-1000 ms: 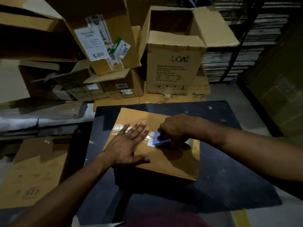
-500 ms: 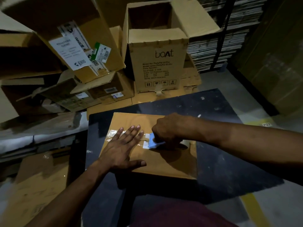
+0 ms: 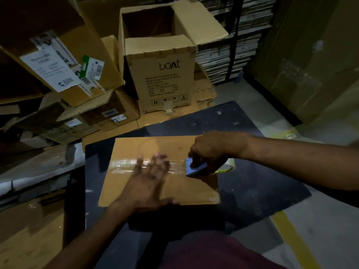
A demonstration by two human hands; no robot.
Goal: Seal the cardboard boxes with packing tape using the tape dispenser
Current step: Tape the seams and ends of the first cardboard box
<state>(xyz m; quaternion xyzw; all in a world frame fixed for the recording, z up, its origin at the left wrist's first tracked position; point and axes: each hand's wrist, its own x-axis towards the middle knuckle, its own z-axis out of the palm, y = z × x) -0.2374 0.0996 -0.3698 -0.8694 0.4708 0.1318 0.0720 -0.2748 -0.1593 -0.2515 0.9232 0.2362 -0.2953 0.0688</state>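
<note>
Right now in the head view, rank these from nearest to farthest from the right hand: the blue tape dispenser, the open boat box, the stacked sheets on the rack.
1. Tape dispenser: gripped in the right hand, over the right end of the flat box.
2. Boat box: behind the table, centre.
3. Stacked sheets: on the rack, far back right.

A dim warehouse: piled labelled cardboard cartons (image 3: 64, 61), racks of flattened stock (image 3: 229, 53), yellow floor line (image 3: 291, 237).
</note>
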